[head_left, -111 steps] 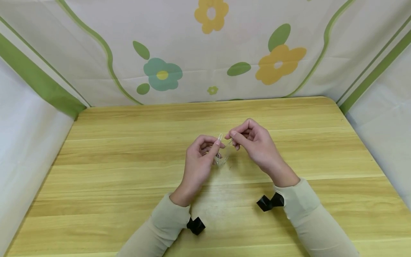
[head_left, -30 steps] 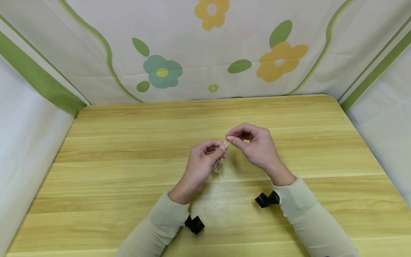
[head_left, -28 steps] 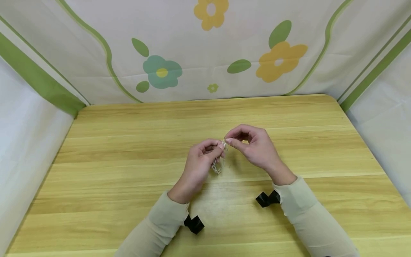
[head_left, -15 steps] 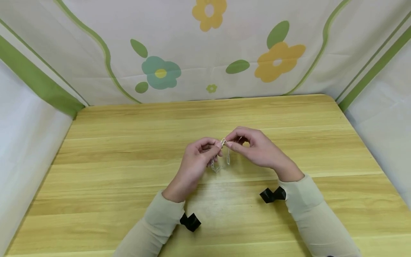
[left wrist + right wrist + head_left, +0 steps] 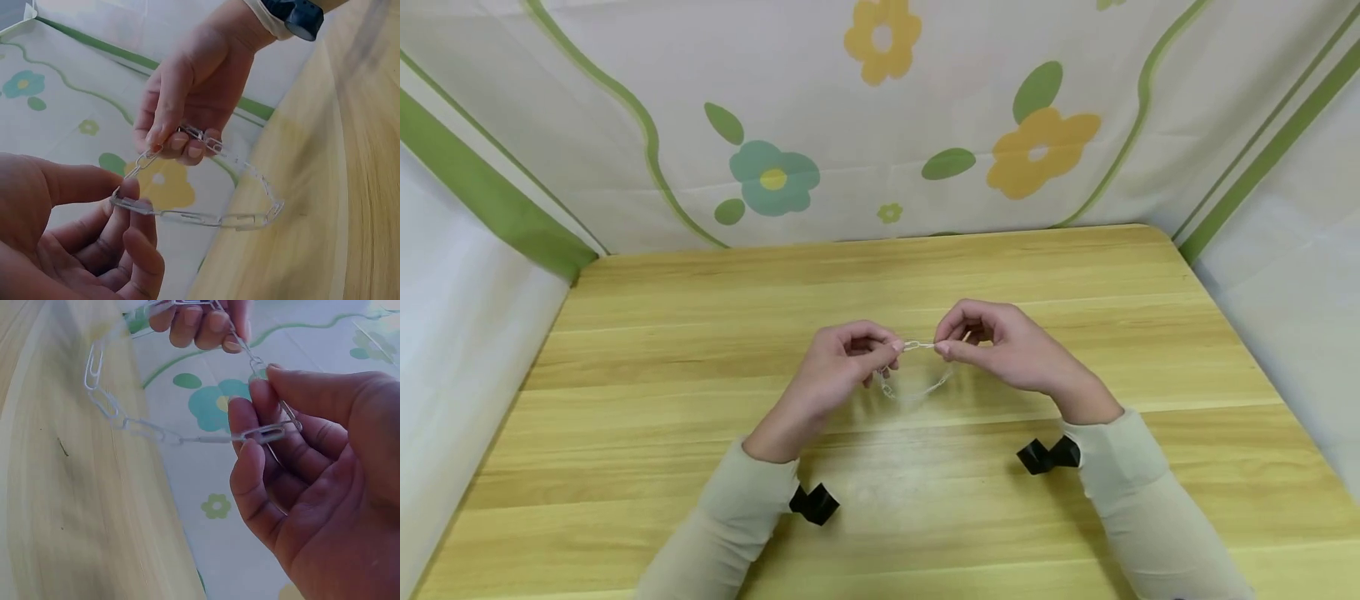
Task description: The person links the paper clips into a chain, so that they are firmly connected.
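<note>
A chain of white paper clips (image 5: pixel 913 344) hangs in a loop between the two hands, above the table. My left hand (image 5: pixel 846 362) pinches one link between thumb and index finger. Opposite it, my right hand (image 5: pixel 1000 343) pinches another link the same way. A short stretch runs straight between the fingertips, while the rest sags below. In the left wrist view, linked paper clips (image 5: pixel 190 217) curve out from the left fingers towards the right hand (image 5: pixel 200 87). From the right wrist, single clips (image 5: pixel 94 365) show plainly, though some are blurred.
Beneath the hands lies a wood-grain table (image 5: pixel 662 333). A white cloth with printed flowers (image 5: pixel 775 177) rises behind its back edge, and pale cloth (image 5: pixel 467 317) stands at both sides. Black wrist devices (image 5: pixel 815 504) sit at the cuffs. Small dark specks (image 5: pixel 62 447) mark the tabletop.
The hands have moved apart, the left one leftwards. The clips that were bunched at the fingertips now stretch between them, and the chain has spread into a wider loop.
</note>
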A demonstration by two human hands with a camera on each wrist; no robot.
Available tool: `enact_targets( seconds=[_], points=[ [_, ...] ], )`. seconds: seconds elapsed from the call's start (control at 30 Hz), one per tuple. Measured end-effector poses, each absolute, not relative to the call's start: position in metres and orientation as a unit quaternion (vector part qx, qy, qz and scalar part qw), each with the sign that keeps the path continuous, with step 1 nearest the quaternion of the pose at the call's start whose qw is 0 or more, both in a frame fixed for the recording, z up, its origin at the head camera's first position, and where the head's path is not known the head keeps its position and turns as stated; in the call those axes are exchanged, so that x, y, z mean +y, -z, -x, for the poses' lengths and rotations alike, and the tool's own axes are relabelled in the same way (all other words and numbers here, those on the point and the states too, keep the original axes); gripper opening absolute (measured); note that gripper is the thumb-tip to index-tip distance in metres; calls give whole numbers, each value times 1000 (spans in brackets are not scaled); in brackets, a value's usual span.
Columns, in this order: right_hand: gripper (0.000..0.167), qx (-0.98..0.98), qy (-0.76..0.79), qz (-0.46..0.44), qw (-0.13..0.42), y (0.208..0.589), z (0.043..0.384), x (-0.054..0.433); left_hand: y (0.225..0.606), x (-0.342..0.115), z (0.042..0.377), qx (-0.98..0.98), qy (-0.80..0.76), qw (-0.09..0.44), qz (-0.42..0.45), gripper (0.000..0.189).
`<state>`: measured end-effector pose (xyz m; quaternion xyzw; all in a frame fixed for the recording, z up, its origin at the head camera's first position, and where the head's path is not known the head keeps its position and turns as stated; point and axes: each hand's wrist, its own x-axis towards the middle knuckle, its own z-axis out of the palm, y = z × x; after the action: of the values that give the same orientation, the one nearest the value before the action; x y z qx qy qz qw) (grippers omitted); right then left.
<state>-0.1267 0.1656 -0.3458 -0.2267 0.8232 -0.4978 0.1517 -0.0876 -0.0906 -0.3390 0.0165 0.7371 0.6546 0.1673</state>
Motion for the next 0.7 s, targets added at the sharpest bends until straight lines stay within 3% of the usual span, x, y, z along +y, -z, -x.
enact_targets(
  seconds=[0.17,0.37,0.7],
  points=[
    [11,838,490,188,148,352,132,166,349,-97,98,746,-634,203,-10,15],
    [15,866,464,112,149,386,156,164,380,-98,130,767,-600,223,22,16],
    [7,911,392,97,88,400,179,154,393,-91,164,879,-463,103,-46,4]
  ],
)
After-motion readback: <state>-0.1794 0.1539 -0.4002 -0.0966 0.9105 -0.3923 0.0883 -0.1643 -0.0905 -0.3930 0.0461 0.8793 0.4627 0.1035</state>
